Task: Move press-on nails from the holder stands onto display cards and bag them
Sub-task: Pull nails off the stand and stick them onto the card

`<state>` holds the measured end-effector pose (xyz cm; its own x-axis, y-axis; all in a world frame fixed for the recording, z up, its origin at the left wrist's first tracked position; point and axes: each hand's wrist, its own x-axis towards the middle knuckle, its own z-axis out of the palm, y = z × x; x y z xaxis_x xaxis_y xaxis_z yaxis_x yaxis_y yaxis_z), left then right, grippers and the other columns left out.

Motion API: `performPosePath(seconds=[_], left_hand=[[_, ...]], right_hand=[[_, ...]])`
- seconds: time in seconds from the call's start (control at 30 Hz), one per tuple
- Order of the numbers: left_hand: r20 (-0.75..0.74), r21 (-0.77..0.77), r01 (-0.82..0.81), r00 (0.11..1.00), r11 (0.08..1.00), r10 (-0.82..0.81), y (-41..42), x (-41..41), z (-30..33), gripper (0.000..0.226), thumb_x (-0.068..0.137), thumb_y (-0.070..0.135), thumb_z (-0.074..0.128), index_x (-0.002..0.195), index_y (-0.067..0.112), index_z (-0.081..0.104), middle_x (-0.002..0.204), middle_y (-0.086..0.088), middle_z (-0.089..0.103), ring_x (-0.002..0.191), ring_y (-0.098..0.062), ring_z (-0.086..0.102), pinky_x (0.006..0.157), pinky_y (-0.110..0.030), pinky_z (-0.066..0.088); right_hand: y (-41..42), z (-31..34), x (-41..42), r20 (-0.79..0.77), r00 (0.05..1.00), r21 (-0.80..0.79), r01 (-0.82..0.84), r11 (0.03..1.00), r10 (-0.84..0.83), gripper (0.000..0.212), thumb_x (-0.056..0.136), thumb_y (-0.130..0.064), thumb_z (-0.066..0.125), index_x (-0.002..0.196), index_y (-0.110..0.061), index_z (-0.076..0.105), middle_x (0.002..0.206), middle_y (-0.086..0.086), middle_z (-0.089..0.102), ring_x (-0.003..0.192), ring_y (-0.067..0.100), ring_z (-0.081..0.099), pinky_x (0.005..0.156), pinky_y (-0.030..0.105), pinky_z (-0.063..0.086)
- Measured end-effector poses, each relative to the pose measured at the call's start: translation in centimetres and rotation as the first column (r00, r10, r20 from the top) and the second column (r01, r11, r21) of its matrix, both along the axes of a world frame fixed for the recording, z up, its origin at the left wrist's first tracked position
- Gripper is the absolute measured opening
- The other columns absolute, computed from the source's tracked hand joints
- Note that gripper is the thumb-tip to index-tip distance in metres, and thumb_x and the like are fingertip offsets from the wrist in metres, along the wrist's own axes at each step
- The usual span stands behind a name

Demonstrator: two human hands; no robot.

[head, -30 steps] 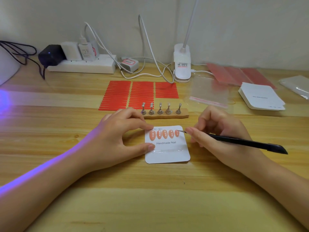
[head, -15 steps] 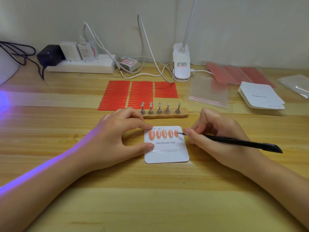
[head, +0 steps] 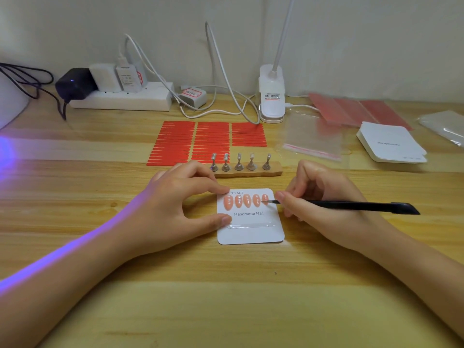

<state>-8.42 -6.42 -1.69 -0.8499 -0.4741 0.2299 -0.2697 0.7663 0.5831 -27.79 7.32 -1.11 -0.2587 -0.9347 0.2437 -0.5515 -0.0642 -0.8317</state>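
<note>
Far left: we see a white curved object (head: 10,101) cut by the frame edge, with violet light spilling over the wooden table (head: 75,222).
Back left: a white power strip (head: 120,99) with a black adapter (head: 75,82) and white chargers sits against the wall.
Left hand: our left hand (head: 180,204) rests on the table, its forefinger and thumb pinching the left edge of the display card.
Red strips: three columns of thin red strips (head: 208,139) lie flat behind the hands.
Holder stand: a rough wooden bar (head: 248,170) carries five small metal posts, all bare, just behind the card.
Display card: a white card with rounded corners (head: 251,232), printed "Handmade Nail", lies flat between the hands near the table's middle; wide bare wood lies in front of it.
Nails: five glossy peach almond-shaped nails (head: 246,200) sit in a row across the card's top.
Right hand: our right hand (head: 319,204) grips a slim black tool (head: 351,205), its fine metal tip touching the rightmost nail.
Lamp: a white clip base (head: 272,101) stands at the back.
Right: a clear plastic bag (head: 311,136), a stack of white cards (head: 391,144) and pale red sheets (head: 351,111) lie well apart from the hands.
</note>
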Motion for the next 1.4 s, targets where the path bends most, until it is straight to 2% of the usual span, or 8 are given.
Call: performPosePath(seconds=[0.1, 0.27, 0.53, 1.0, 1.2, 1.4], left_hand=[[0.002, 0.000, -0.001, 1.000, 1.000, 0.001, 0.00, 0.07, 0.02, 0.046, 0.063, 0.066, 0.050, 0.102, 0.045, 0.059, 0.105, 0.024, 0.050, 0.107, 0.009, 0.043, 0.100, -0.039, 0.035], [0.001, -0.005, 0.002, 1.000, 1.000, -0.002, 0.00, 0.10, 0.02, 0.046, 0.063, 0.066, 0.051, 0.103, 0.044, 0.060, 0.104, 0.024, 0.050, 0.106, 0.009, 0.043, 0.099, -0.039, 0.036], [-0.003, -0.008, -0.002, 1.000, 1.000, 0.002, -0.05, 0.03, 0.02, 0.046, 0.063, 0.066, 0.051, 0.102, 0.044, 0.060, 0.104, 0.024, 0.050, 0.107, 0.009, 0.044, 0.099, -0.040, 0.036], [0.008, -0.011, -0.007, 1.000, 1.000, 0.007, 0.01, 0.08, 0.07, 0.050, 0.063, 0.066, 0.051, 0.104, 0.040, 0.063, 0.104, 0.023, 0.050, 0.106, 0.007, 0.044, 0.099, -0.040, 0.036], [0.009, -0.009, -0.010, 1.000, 1.000, 0.010, 0.10, 0.03, 0.19, 0.051, 0.063, 0.065, 0.056, 0.105, 0.037, 0.064, 0.104, 0.023, 0.050, 0.105, 0.009, 0.043, 0.099, -0.039, 0.035], [0.009, -0.009, -0.013, 1.000, 1.000, 0.014, 0.08, 0.05, 0.19, 0.055, 0.062, 0.066, 0.050, 0.105, 0.036, 0.066, 0.105, 0.023, 0.051, 0.105, 0.008, 0.044, 0.099, -0.039, 0.035]], right_hand=[[0.17, 0.16, -0.07, 0.091, 0.996, -0.012, -0.004, 1.000, 0.005, 0.026, 0.083, -0.012, 0.065, 0.067, -0.012, 0.045, 0.066, 0.004, 0.068, 0.050, 0.005, 0.058, 0.046, 0.017, 0.046], [0.07, 0.10, -0.06, 0.091, 0.996, -0.017, -0.002, 1.000, 0.003, 0.027, 0.084, -0.011, 0.064, 0.066, -0.013, 0.044, 0.067, 0.004, 0.067, 0.050, 0.001, 0.056, 0.048, 0.013, 0.044], [-0.15, -0.29, -0.38, 0.040, 0.999, -0.007, -0.004, 1.000, 0.005, 0.029, 0.085, -0.011, 0.064, 0.066, -0.017, 0.043, 0.065, 0.003, 0.067, 0.050, 0.004, 0.056, 0.049, 0.018, 0.044], [-0.23, -0.21, -0.41, 0.024, 1.000, 0.015, -0.008, 1.000, 0.008, 0.027, 0.084, -0.013, 0.064, 0.066, -0.014, 0.045, 0.066, 0.005, 0.066, 0.051, 0.001, 0.056, 0.049, 0.016, 0.044], [0.03, 0.02, -0.42, 0.126, 0.992, -0.003, 0.004, 1.000, -0.003, 0.026, 0.085, -0.015, 0.063, 0.068, -0.015, 0.044, 0.067, 0.005, 0.068, 0.052, 0.005, 0.057, 0.048, 0.020, 0.047], [-0.07, -0.05, -0.40, 0.095, 0.995, 0.001, -0.021, 1.000, 0.021, 0.027, 0.085, -0.011, 0.063, 0.067, -0.014, 0.044, 0.065, 0.006, 0.067, 0.051, 0.003, 0.055, 0.050, 0.016, 0.044]])
